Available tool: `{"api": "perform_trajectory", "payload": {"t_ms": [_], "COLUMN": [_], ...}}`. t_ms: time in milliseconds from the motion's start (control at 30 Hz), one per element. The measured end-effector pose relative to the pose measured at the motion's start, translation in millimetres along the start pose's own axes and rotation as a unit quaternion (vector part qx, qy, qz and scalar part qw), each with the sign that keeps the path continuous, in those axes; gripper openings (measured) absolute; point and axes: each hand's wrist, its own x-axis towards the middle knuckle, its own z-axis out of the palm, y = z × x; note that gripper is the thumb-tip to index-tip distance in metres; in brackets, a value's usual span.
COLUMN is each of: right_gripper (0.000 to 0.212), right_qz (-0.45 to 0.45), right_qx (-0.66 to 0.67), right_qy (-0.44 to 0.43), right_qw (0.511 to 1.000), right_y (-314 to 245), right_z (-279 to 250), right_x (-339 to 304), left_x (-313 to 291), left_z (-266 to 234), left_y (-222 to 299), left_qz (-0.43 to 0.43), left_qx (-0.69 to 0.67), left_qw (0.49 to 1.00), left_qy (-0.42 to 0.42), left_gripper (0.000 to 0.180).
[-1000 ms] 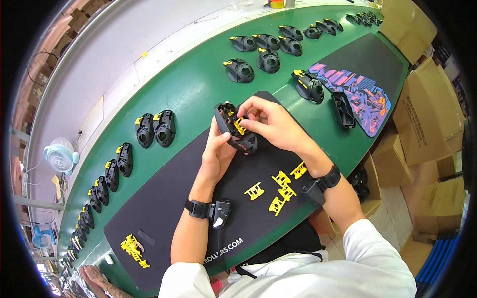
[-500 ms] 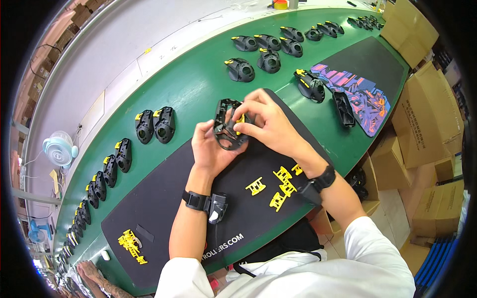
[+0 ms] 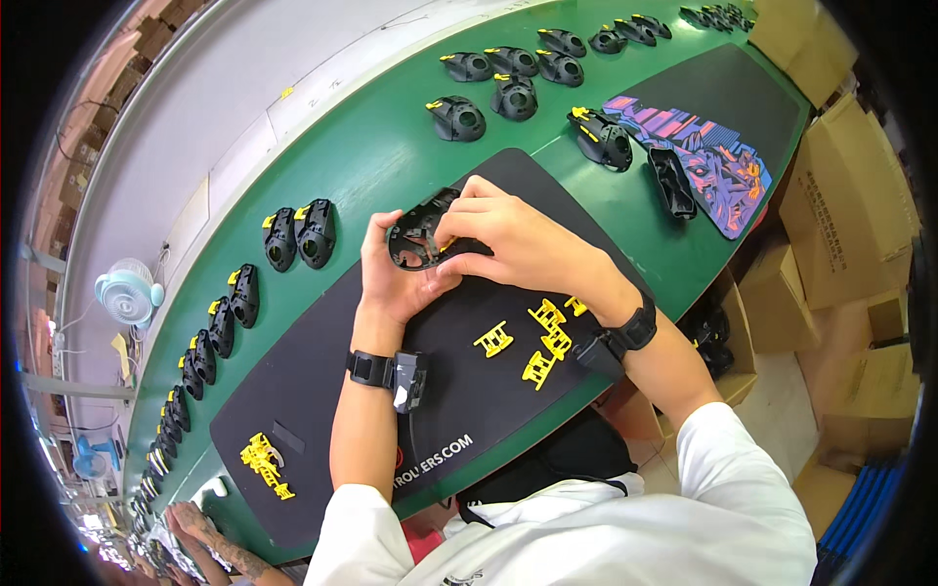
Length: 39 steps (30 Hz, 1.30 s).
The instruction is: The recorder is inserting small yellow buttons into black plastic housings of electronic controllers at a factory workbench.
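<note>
- My left hand (image 3: 391,281) holds a black shell (image 3: 422,217), with my fingers and thumb curled around it.
- The shell sits above my left palm, at about 1 o'clock from it, with its hollow side showing.
- My right hand (image 3: 508,234) comes in at the shell's 3 o'clock side.
- My right thumb and pointing finger are close together by a tiny bit of yellow (image 3: 447,246) at the shell. My fingers hide most of it, so I cannot tell if they pinch it.
- Loose yellow pieces (image 3: 493,339) lie on the black mat (image 3: 322,391) at 5 o'clock from the shell.
- A yellow pile (image 3: 266,466) lies at 7 o'clock.
- Two more shells (image 3: 315,234) stand at 9 o'clock.
</note>
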Motion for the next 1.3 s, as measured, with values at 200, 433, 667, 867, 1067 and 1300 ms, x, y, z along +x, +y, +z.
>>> {"api": "perform_trajectory", "payload": {"t_ms": [200,433,667,867,1067,1300], "right_gripper": [0.048,0.017,0.018,0.018,0.017,0.016], "right_qz": [0.032,0.06,0.118,0.239,0.257,0.237], "right_qx": [0.004,-0.014,0.111,0.194,0.289,0.161], "right_qy": [-0.169,-0.332,0.007,0.239,0.262,0.222], "right_qw": [0.985,0.941,0.987,0.921,0.884,0.932], "right_y": [-15,-19,7,36,53,46], "right_z": [-27,-3,-26,-22,-27,-9], "right_x": [-17,-22,-8,-3,-6,-5], "left_x": [11,68,152,179,93,42], "left_z": [7,-27,11,3,11,14], "left_y": [58,89,59,63,24,-35], "left_qz": [0.146,0.045,0.192,0.176,0.221,0.219], "left_qx": [0.599,0.897,0.861,0.849,0.317,0.27], "left_qw": [0.733,0.299,0.388,0.417,0.922,0.937], "left_qy": [0.288,0.323,0.267,0.273,0.036,-0.019], "left_gripper": [0.069,0.078,0.085,0.078,0.092,0.086]}}
